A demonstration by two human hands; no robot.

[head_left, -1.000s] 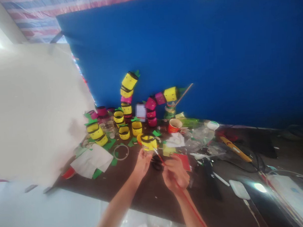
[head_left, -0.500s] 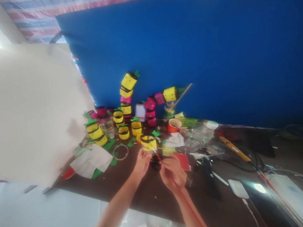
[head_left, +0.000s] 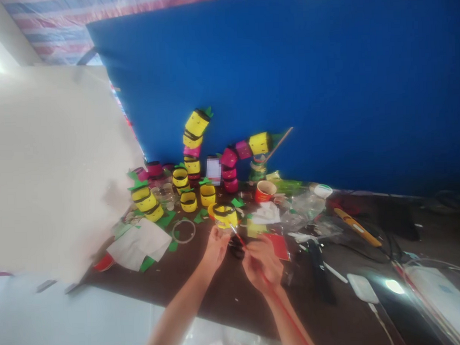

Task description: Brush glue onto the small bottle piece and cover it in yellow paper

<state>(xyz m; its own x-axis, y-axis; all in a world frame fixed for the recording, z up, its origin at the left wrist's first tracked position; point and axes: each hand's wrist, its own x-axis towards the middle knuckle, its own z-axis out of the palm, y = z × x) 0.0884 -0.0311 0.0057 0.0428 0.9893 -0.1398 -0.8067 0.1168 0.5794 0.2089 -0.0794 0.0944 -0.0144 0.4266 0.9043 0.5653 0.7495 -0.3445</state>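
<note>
My left hand (head_left: 216, 247) is closed, its fingertips at the lower edge of a small yellow cup (head_left: 227, 221) with a black rim. In my right hand (head_left: 262, 262) is a thin paintbrush (head_left: 238, 236) with a long red handle that runs back along the forearm. The brush's pale tip meets the front of the cup, or lies very close to it; blur hides which. Some dark thing (head_left: 236, 250) lies between the hands, too unclear to name. An orange-yellow piece (head_left: 210, 210) shows at the cup's left side.
Several yellow cups (head_left: 188, 201) stand behind. Two curved stacks (head_left: 192, 166) of yellow and magenta cups rise before a blue board (head_left: 287, 80). Rightward are a red paper cup (head_left: 265, 190), red sheet (head_left: 280, 246) and orange-handled tool (head_left: 356, 227); white paper (head_left: 138, 243) lies left.
Almost nothing differs. The whole view has shifted very slightly, while both hands, the cup and the brush keep nearly the same positions.
</note>
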